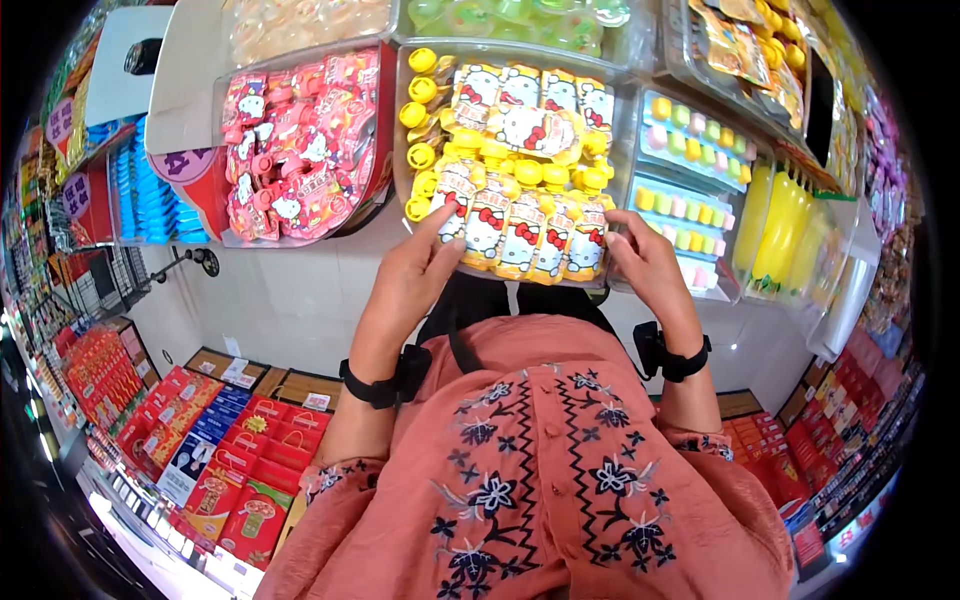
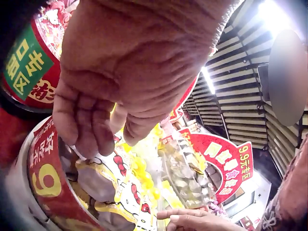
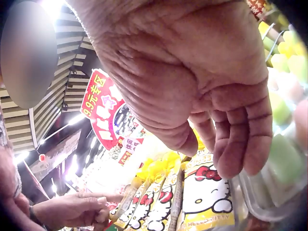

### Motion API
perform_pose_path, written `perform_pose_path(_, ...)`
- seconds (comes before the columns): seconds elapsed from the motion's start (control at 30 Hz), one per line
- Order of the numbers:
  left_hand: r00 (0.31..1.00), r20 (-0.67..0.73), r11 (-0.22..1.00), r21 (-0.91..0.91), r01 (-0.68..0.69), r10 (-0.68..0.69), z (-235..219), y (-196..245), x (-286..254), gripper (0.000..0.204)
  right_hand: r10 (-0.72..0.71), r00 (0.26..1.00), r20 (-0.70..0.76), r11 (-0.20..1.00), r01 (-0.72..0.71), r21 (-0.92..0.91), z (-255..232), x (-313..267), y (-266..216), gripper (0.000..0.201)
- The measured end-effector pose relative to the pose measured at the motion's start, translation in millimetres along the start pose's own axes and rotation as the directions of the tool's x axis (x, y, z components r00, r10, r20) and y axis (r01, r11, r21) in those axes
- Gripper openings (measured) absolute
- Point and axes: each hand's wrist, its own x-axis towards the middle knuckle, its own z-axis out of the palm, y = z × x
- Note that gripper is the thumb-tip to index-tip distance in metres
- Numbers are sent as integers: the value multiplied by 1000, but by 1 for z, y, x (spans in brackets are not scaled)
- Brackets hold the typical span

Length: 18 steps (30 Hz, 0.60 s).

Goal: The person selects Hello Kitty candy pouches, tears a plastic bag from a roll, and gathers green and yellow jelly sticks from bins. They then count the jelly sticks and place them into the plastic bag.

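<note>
Pink pouches [image 1: 285,175] lie left of the clear bin [image 1: 402,130] and two boxes of pastel sweets [image 1: 690,140] right of it, while at its near side the left hand [image 1: 415,272] and right hand [image 1: 652,265], fingers loosely bent, flank its front row of five yellow pouches [image 1: 522,240], any pinch unclear.

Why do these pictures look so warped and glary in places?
Head view: fisheye bending, black rounded corners, yet the yellow packets read fairly clearly. Left wrist view: a ceiling light flares white, the left hand looks darker against bright packets. Right wrist view: glare bleaches the area around the yellow caps; a smooth grey oval hides detail.
</note>
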Motion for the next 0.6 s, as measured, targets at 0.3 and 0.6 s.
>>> perform_pose_path(0.3, 991, 11, 991, -17, -132, 133, -7, -6, 3, 49, 79, 997, -3, 991, -79, -107, 2, 7, -12, 26)
perform_pose_path(0.6, 981, 99, 985, 30, -170, 166, -18, -9, 8, 51, 116, 993, -25, 966, -119, -228, 8, 9, -29, 27)
